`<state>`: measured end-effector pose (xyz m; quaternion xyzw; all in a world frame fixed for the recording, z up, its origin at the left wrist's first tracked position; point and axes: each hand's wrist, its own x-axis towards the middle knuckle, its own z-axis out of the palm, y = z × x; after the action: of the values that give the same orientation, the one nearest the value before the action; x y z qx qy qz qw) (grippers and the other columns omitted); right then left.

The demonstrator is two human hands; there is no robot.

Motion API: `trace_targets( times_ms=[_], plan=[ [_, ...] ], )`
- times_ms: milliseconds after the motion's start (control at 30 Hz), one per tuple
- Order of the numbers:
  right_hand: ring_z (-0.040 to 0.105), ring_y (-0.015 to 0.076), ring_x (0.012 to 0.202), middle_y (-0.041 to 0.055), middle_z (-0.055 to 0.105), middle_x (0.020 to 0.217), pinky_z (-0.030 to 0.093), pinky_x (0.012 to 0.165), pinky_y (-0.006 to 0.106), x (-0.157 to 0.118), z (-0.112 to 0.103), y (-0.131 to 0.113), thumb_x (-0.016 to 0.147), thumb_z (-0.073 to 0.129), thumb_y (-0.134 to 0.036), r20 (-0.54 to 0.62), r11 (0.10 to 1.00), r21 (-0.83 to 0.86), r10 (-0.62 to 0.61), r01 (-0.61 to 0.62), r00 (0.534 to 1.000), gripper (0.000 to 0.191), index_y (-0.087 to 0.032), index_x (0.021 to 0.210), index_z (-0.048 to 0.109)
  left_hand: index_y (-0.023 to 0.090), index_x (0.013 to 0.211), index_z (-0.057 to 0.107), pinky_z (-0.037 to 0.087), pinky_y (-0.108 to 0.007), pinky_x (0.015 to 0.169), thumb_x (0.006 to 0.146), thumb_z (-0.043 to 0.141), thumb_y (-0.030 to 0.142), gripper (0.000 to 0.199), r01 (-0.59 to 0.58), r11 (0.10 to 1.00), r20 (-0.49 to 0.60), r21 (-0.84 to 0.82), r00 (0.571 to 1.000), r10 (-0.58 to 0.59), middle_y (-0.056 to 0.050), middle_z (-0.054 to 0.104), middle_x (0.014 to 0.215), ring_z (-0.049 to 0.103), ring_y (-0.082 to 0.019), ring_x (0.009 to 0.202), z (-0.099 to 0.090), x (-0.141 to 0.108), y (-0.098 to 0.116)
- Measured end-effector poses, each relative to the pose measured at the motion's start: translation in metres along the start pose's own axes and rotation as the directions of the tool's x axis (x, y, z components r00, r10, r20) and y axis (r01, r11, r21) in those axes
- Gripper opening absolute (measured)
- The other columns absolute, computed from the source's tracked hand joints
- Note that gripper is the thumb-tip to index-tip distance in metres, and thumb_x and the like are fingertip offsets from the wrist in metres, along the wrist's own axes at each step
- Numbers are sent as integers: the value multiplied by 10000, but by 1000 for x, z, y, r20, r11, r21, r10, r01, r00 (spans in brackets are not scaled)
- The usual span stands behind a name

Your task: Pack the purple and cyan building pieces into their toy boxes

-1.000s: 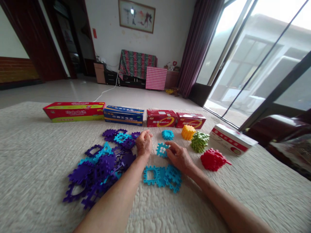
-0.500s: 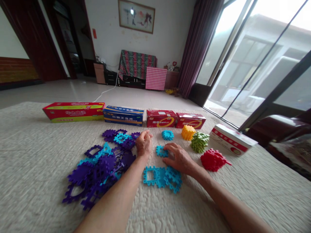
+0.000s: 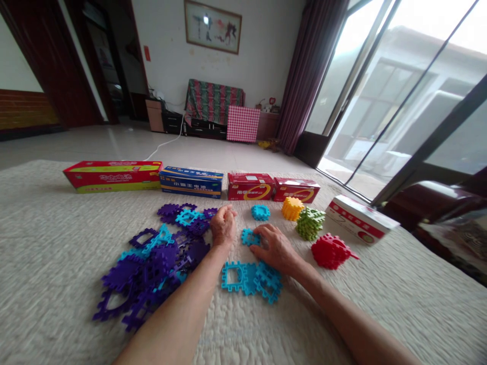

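Note:
My left hand (image 3: 223, 226) is closed, its fingers curled in, and rests on the bedspread at the right edge of a pile of purple interlocking plastic tiles (image 3: 158, 263); whether anything is inside it is hidden. With thumb and fingers, my right hand (image 3: 277, 248) grips the right side of a light blue interlocking tile (image 3: 248, 236) that lies on the cloth. Just below it are several more light blue tiles (image 3: 249, 279), side by side and partly overlapping. A small light blue stack (image 3: 261, 212) stands beyond my right hand. Light blue tiles (image 3: 187, 218) also lie among the purple ones.
To the right stand a yellow stack (image 3: 292, 208), a green stack (image 3: 311, 223) and a red stack (image 3: 331, 251) of tiles. A row of boxes lines the far side: red-green (image 3: 114, 177), blue (image 3: 191, 182) and two red ones (image 3: 251, 187). A white-red box (image 3: 359, 220) sits at the right.
Both hands keep nearly the same pose and place over the cloth. The whole view has shifted very slightly, and the tiles and boxes stay where they were.

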<state>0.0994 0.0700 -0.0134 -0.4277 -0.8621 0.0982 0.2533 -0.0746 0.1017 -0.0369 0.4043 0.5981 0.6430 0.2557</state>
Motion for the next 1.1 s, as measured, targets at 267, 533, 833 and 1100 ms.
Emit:
trace_targets(
  times_ms=[267, 533, 833, 1100],
  plan=[
    [596, 237, 1072, 104, 618, 1157, 480, 926, 401, 10, -2, 12, 779, 603, -229, -241, 992, 108, -40, 67, 970, 331, -217, 1109, 580, 172, 970, 666, 502, -315, 778, 772, 438, 203, 303, -16, 1000, -1, 16, 1000, 16, -55, 721, 785, 674, -199, 808, -1, 0, 2],
    [603, 246, 1024, 107, 635, 1137, 471, 921, 428, 60, -15, 38, 777, 582, -218, -285, 997, 18, 78, -75, 955, 328, -201, 1105, 591, 172, 972, 665, 499, -334, 806, 770, 444, 201, 301, -1, 1000, 4, 13, 1000, 1, -55, 722, 787, 678, -216, 825, 0, 1, 0],
    [536, 269, 1145, 133, 545, 1229, 438, 977, 448, 51, -4, 45, 722, 582, -214, -333, 993, 26, 119, -117, 935, 435, -187, 1156, 555, 175, 985, 662, 504, -326, 785, 774, 452, 208, 300, -3, 1000, 7, -5, 1000, 3, -61, 722, 808, 677, -211, 828, 0, 0, -2],
    [487, 296, 1149, 142, 490, 1215, 420, 988, 474, 57, 30, 37, 692, 648, -357, -481, 977, 14, 194, -214, 855, 609, -174, 1243, 466, 150, 993, 656, 505, -328, 762, 775, 445, 230, 314, -6, 1000, 18, -29, 1000, 6, -75, 715, 815, 674, -215, 808, 1, 0, -2]
  ],
)
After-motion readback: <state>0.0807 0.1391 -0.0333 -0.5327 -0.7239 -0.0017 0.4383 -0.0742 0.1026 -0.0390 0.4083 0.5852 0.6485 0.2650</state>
